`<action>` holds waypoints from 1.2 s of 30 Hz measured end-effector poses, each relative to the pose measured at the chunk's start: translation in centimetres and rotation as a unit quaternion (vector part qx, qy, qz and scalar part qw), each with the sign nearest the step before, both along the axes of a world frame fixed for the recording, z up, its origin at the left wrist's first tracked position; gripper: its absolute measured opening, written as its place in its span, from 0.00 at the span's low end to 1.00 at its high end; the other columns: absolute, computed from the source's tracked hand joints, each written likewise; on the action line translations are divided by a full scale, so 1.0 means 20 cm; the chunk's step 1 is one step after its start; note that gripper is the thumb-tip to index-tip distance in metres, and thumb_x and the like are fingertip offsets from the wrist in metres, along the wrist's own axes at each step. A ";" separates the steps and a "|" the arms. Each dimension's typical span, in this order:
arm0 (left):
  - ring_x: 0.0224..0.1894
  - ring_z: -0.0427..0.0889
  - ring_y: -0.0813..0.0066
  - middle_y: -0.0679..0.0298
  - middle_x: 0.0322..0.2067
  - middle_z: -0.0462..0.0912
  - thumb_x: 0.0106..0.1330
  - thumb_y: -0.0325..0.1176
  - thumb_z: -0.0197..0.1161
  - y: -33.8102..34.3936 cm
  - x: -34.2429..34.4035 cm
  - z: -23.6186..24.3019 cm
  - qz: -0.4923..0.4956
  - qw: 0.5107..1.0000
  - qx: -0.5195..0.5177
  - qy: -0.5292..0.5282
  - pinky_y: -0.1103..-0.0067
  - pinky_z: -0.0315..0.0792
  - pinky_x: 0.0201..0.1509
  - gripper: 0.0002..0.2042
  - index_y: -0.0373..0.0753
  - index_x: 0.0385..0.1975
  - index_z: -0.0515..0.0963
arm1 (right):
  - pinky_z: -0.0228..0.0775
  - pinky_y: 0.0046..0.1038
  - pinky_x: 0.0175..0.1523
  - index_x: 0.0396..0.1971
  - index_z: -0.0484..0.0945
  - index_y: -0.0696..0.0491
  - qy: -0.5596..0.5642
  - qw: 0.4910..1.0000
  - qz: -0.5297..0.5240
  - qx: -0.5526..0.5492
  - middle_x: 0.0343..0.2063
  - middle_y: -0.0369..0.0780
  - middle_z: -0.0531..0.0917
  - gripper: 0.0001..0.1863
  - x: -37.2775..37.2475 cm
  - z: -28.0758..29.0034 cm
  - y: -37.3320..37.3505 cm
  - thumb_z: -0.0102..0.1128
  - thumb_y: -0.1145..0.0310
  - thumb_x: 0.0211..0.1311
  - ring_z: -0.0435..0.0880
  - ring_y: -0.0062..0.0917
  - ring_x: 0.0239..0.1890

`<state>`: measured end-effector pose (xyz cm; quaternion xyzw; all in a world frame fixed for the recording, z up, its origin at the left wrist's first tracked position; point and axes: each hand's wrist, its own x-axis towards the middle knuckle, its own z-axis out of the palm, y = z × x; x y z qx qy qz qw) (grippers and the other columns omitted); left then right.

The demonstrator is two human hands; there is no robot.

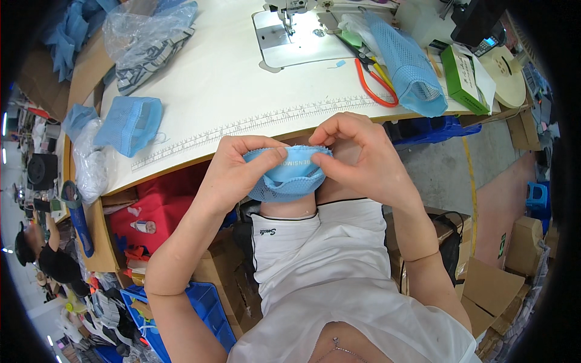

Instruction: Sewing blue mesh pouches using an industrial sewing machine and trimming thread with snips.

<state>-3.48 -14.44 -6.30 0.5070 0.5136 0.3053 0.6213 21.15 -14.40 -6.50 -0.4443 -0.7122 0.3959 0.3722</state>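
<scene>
My left hand (254, 158) pinches the left top edge of a blue mesh pouch (279, 189) with printed lettering on its inner band, held over my lap below the table edge. My right hand (339, 151) grips the same pouch at its upper right, thumb on the band and index finger curled above. The pouch's near mesh edge sags open toward me. Beyond the hands lies the white worktable (200, 103) with a printed ruler along its front.
A sewing machine (275, 39), orange-handled scissors (372, 91), rolled blue mesh (405, 66) and a green box (461, 81) sit on the table. Another blue pouch (127, 127) lies left. Blue crates (203, 305) and cardboard boxes (490, 290) flank my seat. A person (57, 266) works far left.
</scene>
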 end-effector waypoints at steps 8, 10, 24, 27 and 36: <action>0.37 0.86 0.80 0.63 0.35 0.90 0.69 0.31 0.71 0.00 0.00 -0.02 0.017 0.998 -0.037 -0.038 0.82 0.79 0.45 0.10 0.30 0.43 0.90 | 0.72 0.35 0.53 0.31 0.86 0.50 -0.071 0.980 0.009 0.187 0.26 0.33 0.84 0.04 -0.01 -0.02 0.01 0.71 0.73 0.55 0.83 0.31 0.39; 0.35 0.84 0.84 0.66 0.33 0.90 0.70 0.34 0.73 0.00 0.00 -0.02 0.027 0.997 -0.032 -0.058 0.84 0.78 0.43 0.11 0.31 0.38 0.91 | 0.73 0.38 0.57 0.30 0.86 0.50 -0.076 0.973 0.025 0.218 0.26 0.34 0.84 0.05 -0.01 -0.02 0.02 0.71 0.75 0.52 0.84 0.31 0.41; 0.34 0.84 0.85 0.65 0.33 0.91 0.68 0.33 0.76 0.03 -0.02 0.01 -0.004 0.997 -0.043 -0.056 0.85 0.78 0.41 0.10 0.32 0.41 0.91 | 0.70 0.45 0.67 0.29 0.85 0.50 -0.081 0.959 0.027 0.271 0.27 0.33 0.84 0.06 -0.02 -0.03 0.01 0.71 0.77 0.51 0.85 0.29 0.42; 0.36 0.86 0.84 0.62 0.35 0.92 0.66 0.30 0.77 0.02 -0.03 0.03 -0.025 0.998 -0.038 -0.044 0.84 0.80 0.43 0.10 0.31 0.43 0.90 | 0.70 0.45 0.68 0.29 0.85 0.50 -0.079 0.957 0.027 0.276 0.27 0.33 0.84 0.07 -0.02 -0.03 0.01 0.71 0.77 0.51 0.85 0.28 0.42; 0.37 0.90 0.77 0.58 0.38 0.93 0.61 0.26 0.79 0.01 -0.02 0.04 -0.016 0.999 -0.032 -0.040 0.81 0.84 0.46 0.12 0.31 0.43 0.90 | 0.68 0.48 0.69 0.29 0.85 0.49 -0.084 0.954 0.025 0.286 0.29 0.32 0.86 0.07 -0.03 -0.03 0.01 0.71 0.77 0.51 0.85 0.27 0.43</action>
